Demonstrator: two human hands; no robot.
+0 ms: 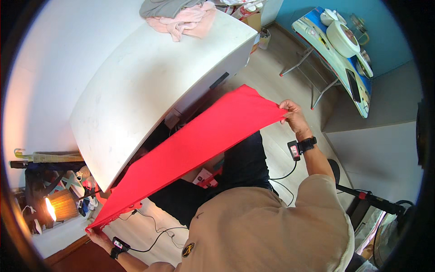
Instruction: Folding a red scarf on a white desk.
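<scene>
Red cloth [199, 140] stretched taut between both hands, running diagonally from lower left to upper right, held up in the air in front of the body and above the near edge of the white bench [136, 90]. Right hand [292, 115] at the cloth's upper right corner, fingers pinched shut on the fabric edge; black wrist strap with a small device just below it, a thin cable trailing down. Left hand [97, 235] at the lower left corner, low in the view, fingers closed on the cloth's frayed-looking edge, mostly hidden beneath it; a similar strap and cable on that wrist.

White bench broad and smooth, curved by the lens, a dark slot in its side. At its far end, a heap of clothing: a pink garment [186, 20] lying partly under a grey garment [165, 7], both well apart from the red cloth. Beige shirt sleeve and dark trousers filling the lower middle.

Light wooden floor [276, 63] beyond the bench. To the upper right, against a blue wall [380, 36], a folding metal-legged table [344, 63] carrying a white pot, bowls and a dark flat device. To the lower left, a lit lamp [59, 206] with an orange shade amid cluttered small items on a dark shelf. Plain white wall on the left. At the lower right, a fan's grille [385, 235] and a black stand, partly cut off by the rim.
</scene>
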